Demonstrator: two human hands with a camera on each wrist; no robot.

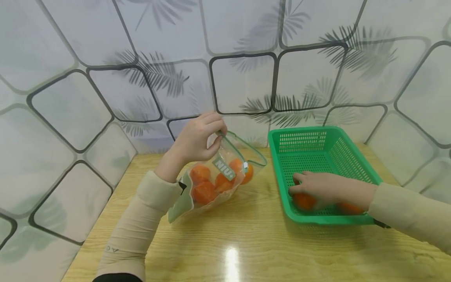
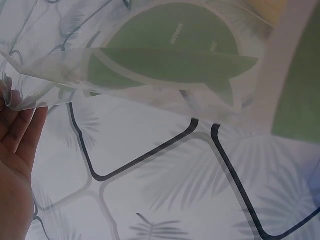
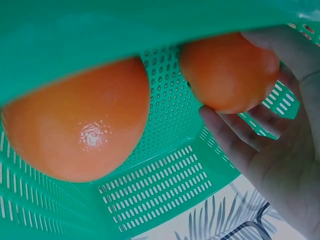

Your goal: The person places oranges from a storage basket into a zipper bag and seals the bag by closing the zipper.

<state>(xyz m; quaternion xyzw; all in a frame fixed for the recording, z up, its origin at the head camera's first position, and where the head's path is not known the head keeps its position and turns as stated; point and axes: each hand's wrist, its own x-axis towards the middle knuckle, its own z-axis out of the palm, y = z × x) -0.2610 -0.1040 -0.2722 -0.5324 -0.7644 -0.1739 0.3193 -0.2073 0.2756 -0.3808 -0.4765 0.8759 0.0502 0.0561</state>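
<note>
My left hand (image 1: 201,135) pinches the open rim of a clear zip bag (image 1: 237,147) with a slider and a printed label. Several oranges (image 1: 204,192) lie inside the bag, low on the table. In the left wrist view, the fingers (image 2: 22,131) grip the thin plastic at the left edge, and the bag's green print spreads across the top. My right hand (image 1: 318,188) reaches down into a green basket (image 1: 278,172), its thumb and fingers around an orange (image 3: 230,72). A second orange (image 3: 80,125) lies apart from the hand, partly under the forearm in the head view.
The bag and basket stand side by side on a wooden table (image 1: 225,235), with a strip of wood between them. Behind the table hangs a pale backdrop (image 1: 243,84) patterned with rounded shapes and leaves. The basket's raised perforated walls surround the right hand.
</note>
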